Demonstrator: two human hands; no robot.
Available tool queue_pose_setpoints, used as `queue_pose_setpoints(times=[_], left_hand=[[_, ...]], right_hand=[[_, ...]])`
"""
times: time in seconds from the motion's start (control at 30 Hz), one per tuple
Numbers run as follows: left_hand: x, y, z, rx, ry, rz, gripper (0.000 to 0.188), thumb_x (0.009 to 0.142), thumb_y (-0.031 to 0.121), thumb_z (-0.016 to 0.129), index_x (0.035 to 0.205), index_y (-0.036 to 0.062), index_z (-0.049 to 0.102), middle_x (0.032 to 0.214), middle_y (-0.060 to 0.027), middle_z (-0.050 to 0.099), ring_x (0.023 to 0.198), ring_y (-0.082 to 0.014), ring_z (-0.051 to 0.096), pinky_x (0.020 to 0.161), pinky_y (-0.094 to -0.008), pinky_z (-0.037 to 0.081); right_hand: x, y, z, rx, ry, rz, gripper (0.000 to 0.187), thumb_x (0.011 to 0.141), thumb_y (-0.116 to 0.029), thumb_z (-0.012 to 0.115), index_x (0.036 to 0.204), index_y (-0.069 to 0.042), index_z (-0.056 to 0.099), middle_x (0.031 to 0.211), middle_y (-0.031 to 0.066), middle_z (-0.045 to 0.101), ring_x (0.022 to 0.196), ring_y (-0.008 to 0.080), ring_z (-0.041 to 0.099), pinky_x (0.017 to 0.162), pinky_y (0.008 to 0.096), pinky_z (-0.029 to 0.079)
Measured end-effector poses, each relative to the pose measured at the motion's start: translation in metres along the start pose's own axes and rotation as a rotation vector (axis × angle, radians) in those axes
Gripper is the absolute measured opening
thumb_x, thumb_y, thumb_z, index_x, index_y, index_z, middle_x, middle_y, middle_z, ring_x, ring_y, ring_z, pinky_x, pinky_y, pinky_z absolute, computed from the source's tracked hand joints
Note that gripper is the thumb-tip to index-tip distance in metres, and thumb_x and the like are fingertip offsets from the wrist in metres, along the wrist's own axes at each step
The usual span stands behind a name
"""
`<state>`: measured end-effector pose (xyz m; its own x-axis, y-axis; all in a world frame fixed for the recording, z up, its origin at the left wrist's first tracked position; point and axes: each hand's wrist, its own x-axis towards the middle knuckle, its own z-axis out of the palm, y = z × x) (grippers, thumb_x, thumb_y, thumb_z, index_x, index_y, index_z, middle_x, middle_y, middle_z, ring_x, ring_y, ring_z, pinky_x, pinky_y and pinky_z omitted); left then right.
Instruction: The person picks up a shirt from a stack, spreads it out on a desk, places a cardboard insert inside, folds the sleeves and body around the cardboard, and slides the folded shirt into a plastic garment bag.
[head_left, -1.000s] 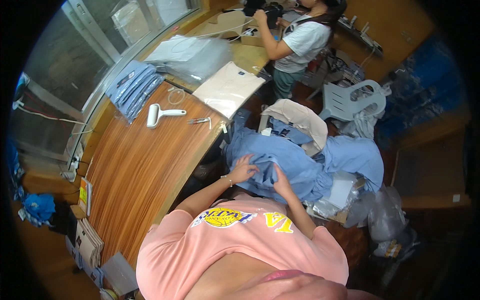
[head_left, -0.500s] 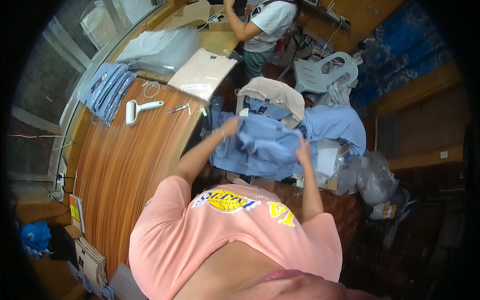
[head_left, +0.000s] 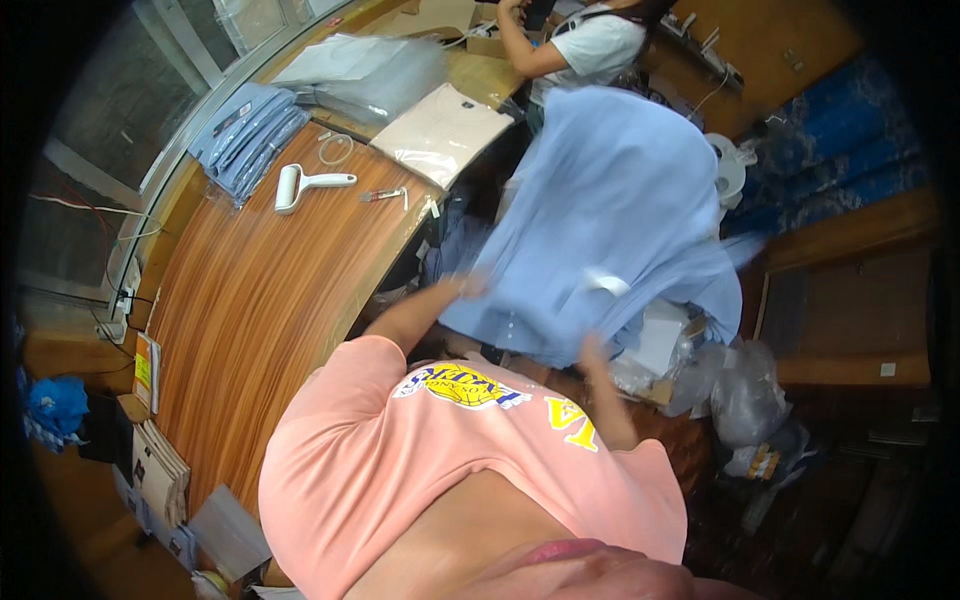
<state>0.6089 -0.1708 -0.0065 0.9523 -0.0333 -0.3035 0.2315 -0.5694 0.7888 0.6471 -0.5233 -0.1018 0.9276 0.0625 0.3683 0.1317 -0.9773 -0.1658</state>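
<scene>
A light blue button shirt (head_left: 610,190) billows out in front of me, blurred by motion, its far part lifted and spread. Small pale buttons and a white patch show near its closer edge. My left hand (head_left: 470,284) grips the shirt at its near left edge. At the near right edge my right hand (head_left: 593,352) is closed on the same shirt; its fingers are smeared. The airborne cloth hides most of the pile of garments beneath it.
Left of me, a wooden table (head_left: 270,350) holds a lint roller (head_left: 290,188), a small tool (head_left: 383,195), bagged blue shirts (head_left: 245,140) and a bagged cream garment (head_left: 440,135). Another person (head_left: 600,50) stands beyond the shirt. Plastic bags (head_left: 745,400) lie at the right.
The shirt was bunched low between my hands and now flares up and away from me, covering the cream garment and most of the chair. My view has shifted slightly.
</scene>
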Motion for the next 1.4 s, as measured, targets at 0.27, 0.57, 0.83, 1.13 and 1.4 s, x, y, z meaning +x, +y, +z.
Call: queue_pose_setpoints(times=[0.27,0.57,0.83,1.13,1.4], left_hand=[[-0.039,-0.098,0.093,0.018,-0.536,0.056,0.046,0.068,0.004,0.041,0.110,0.0056,0.059,0.097,-0.0061,0.054,0.089,-0.0188,0.047,0.077,-0.0316,0.035],[-0.103,-0.001,-0.044,-0.659,-0.054,0.163,0.031,0.068,0.000,0.048,0.098,0.0066,0.052,0.084,0.0006,0.048,0.087,-0.0091,0.046,0.078,-0.0221,0.037],[-0.153,0.047,-0.096,-0.082,0.710,0.141,0.014,0.075,0.012,0.059,0.078,-0.0014,0.057,0.066,-0.0124,0.051,0.060,-0.0267,0.049,0.059,-0.0334,0.040],[-0.182,0.101,-0.137,-0.315,0.624,0.218,0.018,0.090,0.019,0.051,0.082,0.0033,0.052,0.075,0.0026,0.045,0.075,-0.0071,0.041,0.067,-0.0249,0.037],[-0.212,-0.032,-0.062,-0.413,0.163,-0.375,0.051,0.081,0.040,0.064,0.112,0.0001,0.058,0.100,-0.0100,0.062,0.089,-0.0162,0.057,0.082,-0.0305,0.045]], right_hand=[[-0.068,0.095,0.044,0.725,-0.848,-0.119,0.029,0.074,-0.002,0.043,0.097,-0.002,0.061,0.087,0.0050,0.061,0.089,0.0151,0.055,0.081,0.0264,0.042],[0.122,-0.066,-0.191,1.278,-1.027,-0.204,0.048,0.067,-0.006,0.066,0.114,-0.005,0.053,0.112,0.0010,0.050,0.093,0.0103,0.047,0.079,0.0246,0.041],[0.141,-0.052,-0.158,1.147,-0.915,-0.218,0.025,0.076,-0.009,0.068,0.097,-0.001,0.059,0.092,0.0011,0.060,0.087,0.0107,0.053,0.078,0.0245,0.042],[0.198,-0.091,-0.244,1.341,-0.783,-0.404,0.016,0.075,-0.003,0.062,0.089,-0.003,0.055,0.086,0.0005,0.056,0.084,0.0101,0.053,0.076,0.0225,0.041],[0.191,-0.069,-0.106,0.802,-1.357,-0.492,0.011,0.084,-0.015,0.061,0.089,-0.005,0.057,0.082,-0.0035,0.055,0.079,0.0063,0.051,0.072,0.0205,0.039]])
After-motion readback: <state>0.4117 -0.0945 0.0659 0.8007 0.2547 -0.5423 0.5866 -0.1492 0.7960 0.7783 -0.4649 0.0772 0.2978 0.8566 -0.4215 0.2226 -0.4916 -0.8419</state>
